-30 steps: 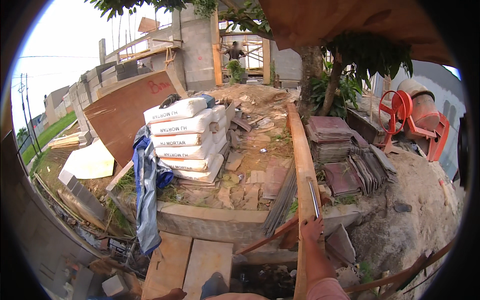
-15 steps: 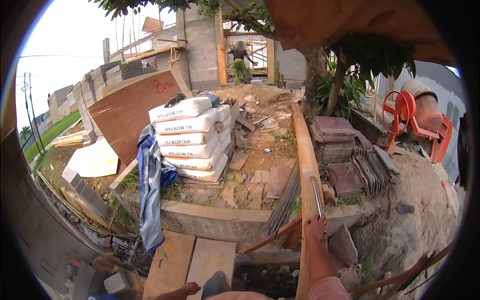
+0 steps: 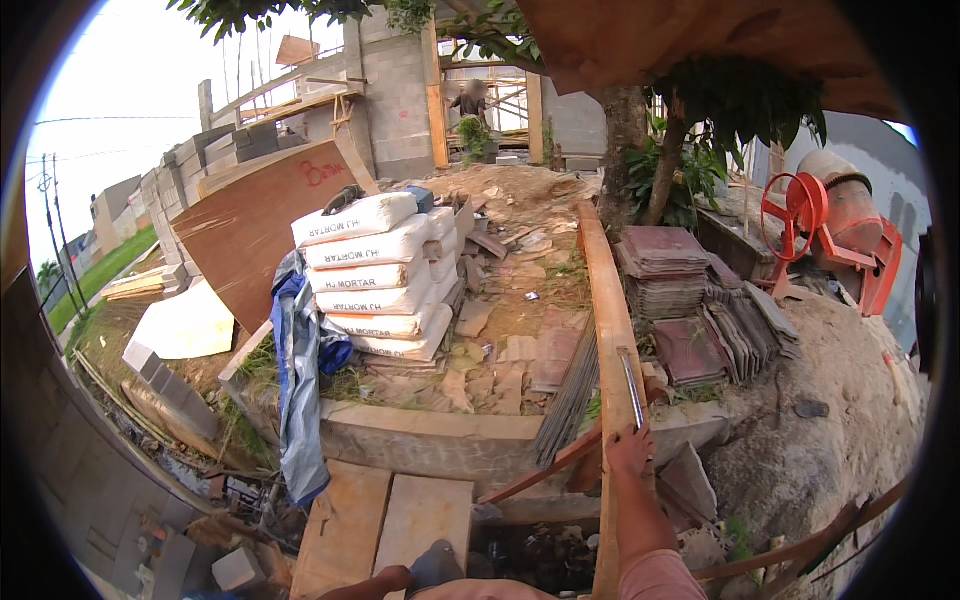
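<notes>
My right hand (image 3: 630, 452) is closed round the near end of a thin grey metal tool (image 3: 631, 382). The tool lies along the top of a long wooden plank (image 3: 603, 290) that runs away from me. My right forearm rises from the lower edge beside the plank. Only a sliver of my left hand (image 3: 388, 578) shows at the bottom edge, next to a grey rounded shape (image 3: 436, 564); its fingers are too hidden to judge.
Stacked white mortar sacks (image 3: 375, 275) with a blue tarp (image 3: 298, 390) stand left of the plank. Piled roof tiles (image 3: 665, 270) and an orange cement mixer (image 3: 835, 235) are to the right. Two flat boards (image 3: 385, 525) lie below. A person stands far back by the block wall (image 3: 400, 90).
The view has tilted slightly. My right hand stays on the tool and plank, and the left hand has edged a little further into view at the bottom.
</notes>
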Motion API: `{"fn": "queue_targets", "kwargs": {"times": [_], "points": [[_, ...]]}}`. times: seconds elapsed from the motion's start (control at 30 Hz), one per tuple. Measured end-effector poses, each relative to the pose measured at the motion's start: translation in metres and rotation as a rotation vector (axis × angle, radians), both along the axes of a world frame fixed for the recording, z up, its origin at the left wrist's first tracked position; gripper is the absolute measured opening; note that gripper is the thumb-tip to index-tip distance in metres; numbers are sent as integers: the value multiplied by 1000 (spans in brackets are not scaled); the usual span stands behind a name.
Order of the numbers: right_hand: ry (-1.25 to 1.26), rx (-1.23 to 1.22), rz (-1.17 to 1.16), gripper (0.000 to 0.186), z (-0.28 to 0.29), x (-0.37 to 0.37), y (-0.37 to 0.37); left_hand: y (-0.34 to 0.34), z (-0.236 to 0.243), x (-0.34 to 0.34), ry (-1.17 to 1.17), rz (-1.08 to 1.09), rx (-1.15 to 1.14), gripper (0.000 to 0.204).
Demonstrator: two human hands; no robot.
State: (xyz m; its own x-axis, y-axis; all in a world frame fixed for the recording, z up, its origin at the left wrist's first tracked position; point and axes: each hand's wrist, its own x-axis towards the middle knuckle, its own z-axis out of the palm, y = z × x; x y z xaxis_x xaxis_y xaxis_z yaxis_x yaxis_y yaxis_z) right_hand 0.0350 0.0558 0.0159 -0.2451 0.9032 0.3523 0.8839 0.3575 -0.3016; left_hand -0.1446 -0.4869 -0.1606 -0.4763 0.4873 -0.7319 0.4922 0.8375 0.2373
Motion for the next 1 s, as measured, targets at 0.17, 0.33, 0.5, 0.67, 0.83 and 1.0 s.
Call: {"fn": "queue_targets", "kwargs": {"times": [0.17,0.33,0.5,0.67,0.83,1.0], "points": [[-17,-32,21,48,6,-7,-6,-33,-52,-10,-33,-86,361,35],[-13,-110,30,50,9,-7,-4,-22,-60,-12,0,-170,343,34],[-14,-124,18,50,15,-4,-6,-23,-66,-14,43,-232,371,34],[-17,-144,34,51,15,-6,-8,-24,-70,-14,56,-205,307,34],[-23,-171,31,51,18,-4,-8,-17,-56,-11,-38,-123,302,32],[-41,-200,35,53,21,-4,-8,-17,-51,-7,-73,-43,350,32]]}}
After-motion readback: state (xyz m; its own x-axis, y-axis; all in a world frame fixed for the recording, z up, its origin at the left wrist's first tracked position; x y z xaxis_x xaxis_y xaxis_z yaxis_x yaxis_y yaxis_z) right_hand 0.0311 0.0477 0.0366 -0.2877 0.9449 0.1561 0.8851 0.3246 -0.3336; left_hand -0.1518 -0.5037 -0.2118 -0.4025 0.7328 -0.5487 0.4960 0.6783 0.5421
